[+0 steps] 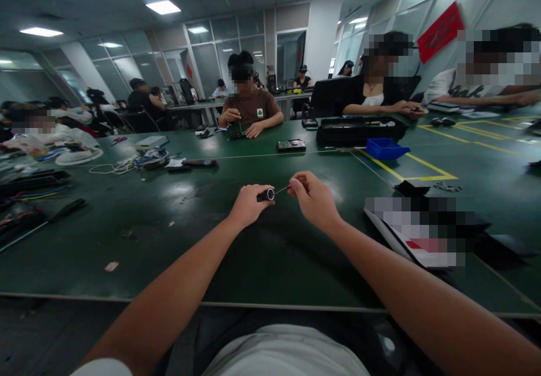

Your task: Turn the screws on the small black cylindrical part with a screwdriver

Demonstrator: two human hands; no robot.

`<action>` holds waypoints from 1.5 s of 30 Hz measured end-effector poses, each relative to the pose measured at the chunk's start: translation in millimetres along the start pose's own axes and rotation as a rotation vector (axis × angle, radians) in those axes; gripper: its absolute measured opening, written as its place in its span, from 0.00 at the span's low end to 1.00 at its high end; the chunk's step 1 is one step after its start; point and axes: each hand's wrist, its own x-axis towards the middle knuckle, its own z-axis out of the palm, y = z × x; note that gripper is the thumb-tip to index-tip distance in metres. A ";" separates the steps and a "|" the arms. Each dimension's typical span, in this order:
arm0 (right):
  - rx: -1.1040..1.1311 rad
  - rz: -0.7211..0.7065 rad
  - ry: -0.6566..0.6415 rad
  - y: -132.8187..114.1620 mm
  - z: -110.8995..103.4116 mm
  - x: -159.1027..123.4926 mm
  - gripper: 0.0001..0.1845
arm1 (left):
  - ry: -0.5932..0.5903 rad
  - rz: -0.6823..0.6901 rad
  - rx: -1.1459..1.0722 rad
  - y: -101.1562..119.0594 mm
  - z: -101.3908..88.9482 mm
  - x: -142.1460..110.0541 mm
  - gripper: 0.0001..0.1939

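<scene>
Above the middle of the green table, my left hand (248,204) is closed around a small black cylinder (264,196) with a round, shiny-rimmed end turned toward me. My right hand (311,197) pinches a thin screwdriver (289,186) by its red handle. Its slim metal shaft points left and reaches close to the cylinder's rim; whether the tip touches it I cannot tell. Most of the screwdriver's handle is hidden by my right fingers, and the cylinder's far end by my left hand.
Across the green table (169,246) lie a circuit board (291,145), a long black housing (359,132) and a blue bin (385,148). To the left are a pen-like tool (198,163) and a long screwdriver (63,212). A co-worker (252,111) sits opposite.
</scene>
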 end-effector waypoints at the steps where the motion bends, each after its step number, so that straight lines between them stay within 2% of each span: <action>1: 0.001 0.001 0.000 -0.1 0.0 0.1 0.10 | 0.000 0.000 -0.001 -0.3 0.0 0.0 0.21; 10: 0.000 0.020 0.001 -1.3 0.9 -0.7 0.09 | -0.012 -0.040 -0.004 0.4 -0.8 0.0 0.21; 17: -0.051 -0.014 -0.009 -5.1 -0.5 -0.9 0.08 | -0.012 -0.012 -0.026 0.5 -1.4 -0.6 0.20; 23: -0.014 0.014 -0.011 -3.5 0.4 -0.1 0.09 | -0.012 -0.015 -0.021 -0.5 -0.4 -0.3 0.21; 38: -0.086 -0.078 -0.006 -4.8 -1.0 -1.8 0.07 | -0.005 -0.052 -0.031 -3.2 0.1 -0.5 0.22; 45: -0.033 0.016 -0.020 -2.0 -1.4 1.0 0.10 | -0.009 -0.027 -0.023 -1.7 -1.2 -1.2 0.22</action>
